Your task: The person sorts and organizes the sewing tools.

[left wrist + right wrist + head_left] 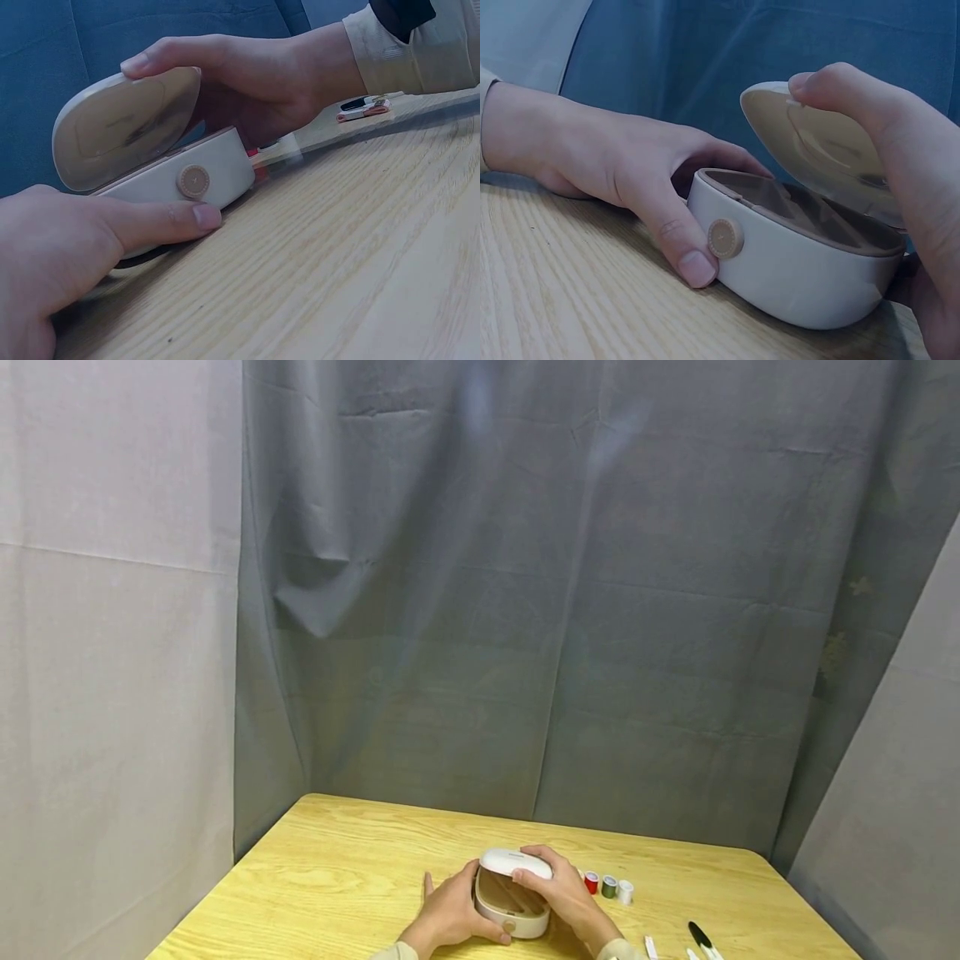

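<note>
A small white case (802,277) with a hinged lid (817,135) stands on the table, its lid raised. Brown dividers (825,217) show inside, and a round tan button (193,181) sits on its front. My left hand (452,912) grips the base from the left, thumb on the front beside the button and fingers round the far side. With my right hand (562,893) I hold the lid, the thumb lying on its edge; the other fingers are mostly hidden behind it in the right wrist view.
Red (591,882), green (609,887) and white thread spools (626,892) stand to the right of the case. Nearer the front right lie a tool with a black end (700,935) and a small white piece (650,947). Grey curtains (450,610) hang behind the wooden table (360,860).
</note>
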